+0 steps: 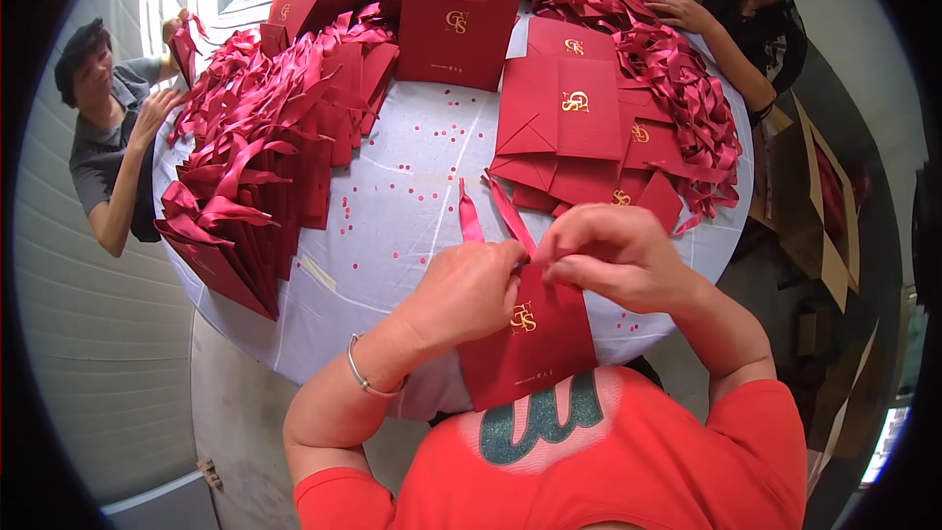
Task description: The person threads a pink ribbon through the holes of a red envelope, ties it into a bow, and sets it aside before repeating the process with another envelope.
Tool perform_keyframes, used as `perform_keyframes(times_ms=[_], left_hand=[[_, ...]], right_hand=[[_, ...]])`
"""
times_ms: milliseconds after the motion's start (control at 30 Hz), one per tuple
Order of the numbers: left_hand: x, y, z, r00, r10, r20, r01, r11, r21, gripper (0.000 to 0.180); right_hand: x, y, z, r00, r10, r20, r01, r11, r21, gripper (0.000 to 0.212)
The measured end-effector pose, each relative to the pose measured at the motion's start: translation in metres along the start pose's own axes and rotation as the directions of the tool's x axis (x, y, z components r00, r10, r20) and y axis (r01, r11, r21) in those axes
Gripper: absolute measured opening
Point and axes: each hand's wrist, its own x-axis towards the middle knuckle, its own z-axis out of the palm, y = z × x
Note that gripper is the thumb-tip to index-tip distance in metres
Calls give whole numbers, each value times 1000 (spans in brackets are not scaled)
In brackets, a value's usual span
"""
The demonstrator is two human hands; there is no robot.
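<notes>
Head view: I see both hands at one red bag (530, 339).
Left hand (469, 287): pinching its ribbon (469, 218).
Right hand (610, 253): pinching the bag's top edge.

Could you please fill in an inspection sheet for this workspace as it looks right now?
Surface: round table under a pale cover, dotted with small red paper punch-outs.
Job's things: flat red paper bag with gold emblem at the near edge; a red ribbon leads up from its top.
Clutter: stack of ribboned bags at left, flat unribboned bags at right, loose ribbons, one standing bag.
Grippers: left hand and right hand both pinch the bag's top edge at the ribbon; a bracelet sits on the left wrist.
Cables: nothing seen.
Surroundings: two co-workers, one at far left, one at far right; cardboard box on the floor.
</notes>
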Motion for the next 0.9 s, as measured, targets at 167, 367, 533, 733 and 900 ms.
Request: perform_keyframes(times_ms=[167, 367, 533, 733, 900], left_hand=[[4, -19, -17, 991, -62, 115, 99, 933, -346, 14], [0, -31, -36, 919, -183, 351, 360, 754, -549, 16], [-12, -35, -35, 932, -172, 320, 342, 710, -615, 20], [-22, -33, -29, 997, -50, 62, 75, 843, -532, 17], [-26, -34, -32, 991, 0, -137, -54, 920, -389, 13]], right_hand=[[8, 33, 31, 898, 436, 66, -426, 820, 381, 8], [5, 43, 34, 886, 459, 68, -447, 808, 384, 10], [6, 45, 37, 893, 444, 66, -444, 852, 278, 13], [1, 45, 41, 912, 411, -15, -391, 877, 278, 12], [0, 41, 41, 925, 380, -26, -372, 916, 150, 11]])
